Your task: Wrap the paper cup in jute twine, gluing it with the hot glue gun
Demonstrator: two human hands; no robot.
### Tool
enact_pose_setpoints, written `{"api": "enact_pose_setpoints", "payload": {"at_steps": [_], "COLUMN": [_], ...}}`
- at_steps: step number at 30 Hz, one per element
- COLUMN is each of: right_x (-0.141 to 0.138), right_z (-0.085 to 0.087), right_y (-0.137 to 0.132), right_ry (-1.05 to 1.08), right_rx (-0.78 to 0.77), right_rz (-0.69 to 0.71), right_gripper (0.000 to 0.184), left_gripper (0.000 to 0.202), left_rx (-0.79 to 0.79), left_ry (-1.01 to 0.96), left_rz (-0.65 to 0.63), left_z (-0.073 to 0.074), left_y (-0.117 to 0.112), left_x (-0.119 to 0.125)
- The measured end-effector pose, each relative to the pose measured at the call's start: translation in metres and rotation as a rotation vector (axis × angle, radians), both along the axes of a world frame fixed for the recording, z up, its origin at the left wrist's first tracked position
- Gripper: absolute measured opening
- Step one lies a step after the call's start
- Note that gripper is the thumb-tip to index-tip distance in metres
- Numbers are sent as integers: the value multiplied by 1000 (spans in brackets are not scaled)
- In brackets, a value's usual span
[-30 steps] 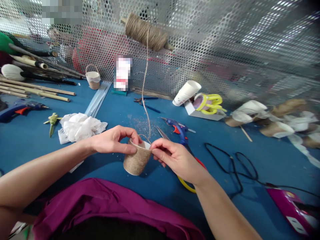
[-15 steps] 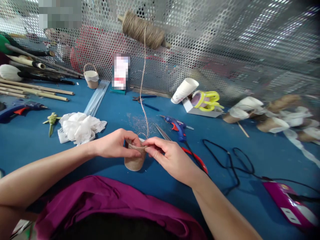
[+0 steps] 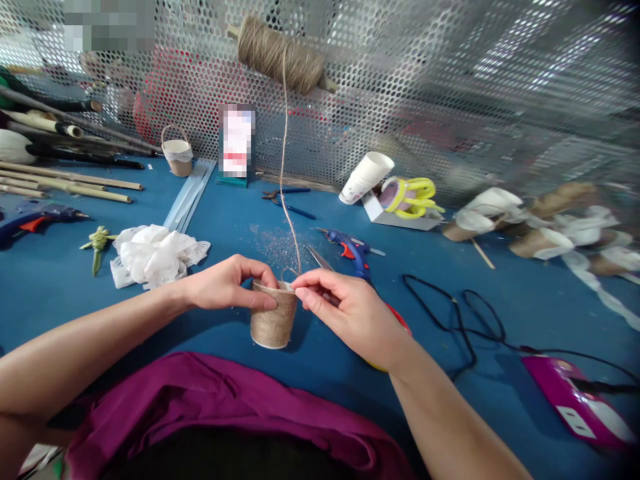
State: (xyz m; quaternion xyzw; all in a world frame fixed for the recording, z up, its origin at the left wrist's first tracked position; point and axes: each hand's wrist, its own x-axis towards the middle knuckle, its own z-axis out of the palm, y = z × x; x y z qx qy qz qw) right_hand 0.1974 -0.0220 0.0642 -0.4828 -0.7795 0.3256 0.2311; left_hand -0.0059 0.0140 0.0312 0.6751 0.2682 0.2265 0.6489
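A cup wrapped in brown twine point(image 3: 273, 323) is held upright just over the blue table. My left hand point(image 3: 235, 283) grips its left rim, thumb outside and fingers reaching inside. At the right rim, the thumb and forefinger of my right hand point(image 3: 345, 303) pinch the twine point(image 3: 291, 230). That strand runs up to a twine spool point(image 3: 280, 57) on a rod at the mesh panel. A small loop of twine stands above the cup's mouth. Scissors point(image 3: 319, 258) lie behind my right hand, which partly covers them.
Around the table lie a blue glue gun point(image 3: 353, 252), pliers point(image 3: 290, 200), crumpled white lace point(image 3: 155, 257) and stacked paper cups point(image 3: 367, 177). A small handled basket point(image 3: 178, 157) stands at the back left. A black cord point(image 3: 465, 327) and purple power strip point(image 3: 575, 400) lie on the right.
The cup has tilted more upright, showing more of its wrapped side. My right hand has shifted slightly along the rim with the twine. The whole view has moved a little.
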Motion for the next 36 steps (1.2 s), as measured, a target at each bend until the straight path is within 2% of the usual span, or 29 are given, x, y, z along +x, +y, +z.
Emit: {"api": "enact_pose_setpoints", "payload": {"at_steps": [7, 13, 22, 29, 36], "right_x": [0, -4, -10, -7, 0], "right_z": [-3, -5, -7, -6, 1], "right_y": [2, 0, -3, 0, 2], "right_ry": [-47, -135, -191, -126, -79], "right_rx": [99, 174, 232, 237, 277], "right_rz": [76, 98, 115, 92, 3], "right_gripper": [15, 15, 17, 16, 13], "left_gripper": [10, 21, 9, 7, 13], "left_rx": [34, 259, 398, 367, 154], "left_ry": [-23, 169, 229, 205, 111], "left_rz": [-15, 44, 73, 115, 186], "left_z": [0, 7, 11, 9, 4], "left_y": [0, -4, -10, -9, -3], "left_x": [0, 3, 4, 4, 3]}}
